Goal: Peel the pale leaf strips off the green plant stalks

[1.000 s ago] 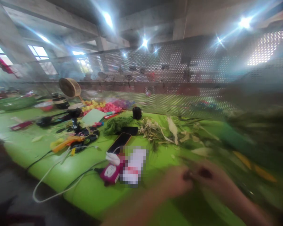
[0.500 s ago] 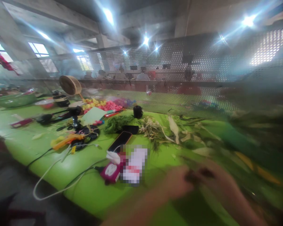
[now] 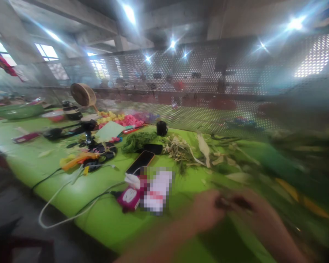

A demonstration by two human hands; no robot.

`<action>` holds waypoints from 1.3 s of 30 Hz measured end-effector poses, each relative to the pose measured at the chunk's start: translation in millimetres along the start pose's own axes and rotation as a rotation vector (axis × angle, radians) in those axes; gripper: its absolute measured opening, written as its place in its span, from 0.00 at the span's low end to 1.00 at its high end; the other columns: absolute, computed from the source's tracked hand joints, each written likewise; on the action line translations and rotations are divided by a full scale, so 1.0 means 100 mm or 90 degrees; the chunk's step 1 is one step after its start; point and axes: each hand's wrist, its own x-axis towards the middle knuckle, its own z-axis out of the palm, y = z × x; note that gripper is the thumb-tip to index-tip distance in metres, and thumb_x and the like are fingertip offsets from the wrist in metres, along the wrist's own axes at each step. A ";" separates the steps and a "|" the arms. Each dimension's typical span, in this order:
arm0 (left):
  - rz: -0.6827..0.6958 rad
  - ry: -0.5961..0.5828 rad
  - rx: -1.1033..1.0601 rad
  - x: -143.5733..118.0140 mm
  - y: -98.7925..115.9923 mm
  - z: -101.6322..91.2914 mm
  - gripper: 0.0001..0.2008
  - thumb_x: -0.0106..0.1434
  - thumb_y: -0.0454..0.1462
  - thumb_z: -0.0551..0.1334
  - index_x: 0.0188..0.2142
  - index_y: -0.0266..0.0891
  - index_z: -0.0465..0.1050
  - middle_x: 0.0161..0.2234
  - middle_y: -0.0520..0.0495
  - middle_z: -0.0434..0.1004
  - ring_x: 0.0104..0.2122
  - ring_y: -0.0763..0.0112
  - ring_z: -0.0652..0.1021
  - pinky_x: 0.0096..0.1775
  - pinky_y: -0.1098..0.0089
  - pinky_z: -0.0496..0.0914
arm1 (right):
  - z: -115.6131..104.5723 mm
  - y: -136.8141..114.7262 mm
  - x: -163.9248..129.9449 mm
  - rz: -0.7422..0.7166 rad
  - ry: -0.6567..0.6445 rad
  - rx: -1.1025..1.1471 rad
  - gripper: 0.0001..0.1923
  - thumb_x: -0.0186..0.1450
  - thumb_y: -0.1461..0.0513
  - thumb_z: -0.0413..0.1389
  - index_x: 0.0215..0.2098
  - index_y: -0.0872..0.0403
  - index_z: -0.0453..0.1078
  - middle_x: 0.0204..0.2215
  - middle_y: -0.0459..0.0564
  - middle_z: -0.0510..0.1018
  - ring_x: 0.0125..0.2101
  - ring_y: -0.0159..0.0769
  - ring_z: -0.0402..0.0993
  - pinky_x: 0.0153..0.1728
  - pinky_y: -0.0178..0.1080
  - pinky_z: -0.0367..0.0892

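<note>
My left hand (image 3: 207, 210) is held over the green table (image 3: 104, 219) at the lower right, its fingers curled closed. Right beside it, my right hand (image 3: 253, 208) is also closed, with fingertips meeting those of the left. A small dark brown patch shows between the fingers, too blurred to name. Past my hands lie pale dried leaves (image 3: 242, 178) and a heap of dry plant stems (image 3: 178, 148). To the left of my left hand is a phone with a lit screen, blurred out (image 3: 157, 191), against a magenta tissue pack (image 3: 129, 197).
A dark phone (image 3: 140, 162), green fibre bundle (image 3: 138, 141), black cup (image 3: 161, 128), yellow-orange tool (image 3: 79, 160) with cables, and fan (image 3: 83, 95) stand leftward. Pink and yellow petals (image 3: 133, 120) lie farther back. A perforated metal screen (image 3: 192, 84) runs behind; blurred greenery (image 3: 304, 175) fills the right.
The view has shifted very slightly. My hands stay together in nearly the same place, with the right hand a little farther to the right.
</note>
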 end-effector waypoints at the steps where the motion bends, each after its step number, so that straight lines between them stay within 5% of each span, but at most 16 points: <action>1: 0.001 0.007 0.007 0.00 -0.01 0.01 0.06 0.56 0.38 0.59 0.32 0.38 0.71 0.29 0.51 0.71 0.28 0.73 0.67 0.29 0.73 0.56 | 0.00 0.01 0.00 0.000 0.022 -0.021 0.10 0.62 0.54 0.55 0.34 0.50 0.75 0.34 0.49 0.80 0.35 0.41 0.76 0.38 0.40 0.70; 13: -0.026 -0.013 0.042 0.00 0.05 -0.01 0.08 0.59 0.40 0.58 0.34 0.38 0.73 0.31 0.49 0.73 0.30 0.71 0.69 0.32 0.72 0.60 | 0.07 -0.05 -0.07 -0.111 0.118 -0.185 0.08 0.65 0.56 0.53 0.34 0.49 0.71 0.32 0.48 0.77 0.33 0.38 0.75 0.33 0.37 0.70; 22: -0.018 -0.008 0.041 -0.01 0.05 -0.01 0.06 0.57 0.37 0.59 0.32 0.38 0.72 0.29 0.50 0.72 0.29 0.71 0.68 0.31 0.72 0.60 | 0.10 -0.07 -0.07 -0.137 0.051 -0.169 0.11 0.68 0.56 0.47 0.36 0.49 0.70 0.33 0.49 0.76 0.34 0.39 0.74 0.35 0.41 0.71; 32: -0.020 0.004 0.018 0.00 0.12 -0.01 0.04 0.55 0.35 0.60 0.30 0.36 0.72 0.24 0.52 0.69 0.25 0.73 0.67 0.29 0.72 0.58 | 0.14 -0.07 -0.11 -0.186 0.125 -0.325 0.13 0.67 0.58 0.46 0.37 0.49 0.72 0.32 0.52 0.78 0.33 0.40 0.76 0.32 0.39 0.71; 39: -0.007 0.019 -0.007 -0.01 0.08 0.00 0.04 0.54 0.34 0.60 0.30 0.37 0.73 0.26 0.51 0.70 0.26 0.73 0.67 0.30 0.72 0.58 | 0.16 -0.11 -0.10 -0.184 0.090 -0.344 0.16 0.69 0.58 0.43 0.38 0.50 0.72 0.35 0.52 0.79 0.34 0.39 0.77 0.32 0.39 0.72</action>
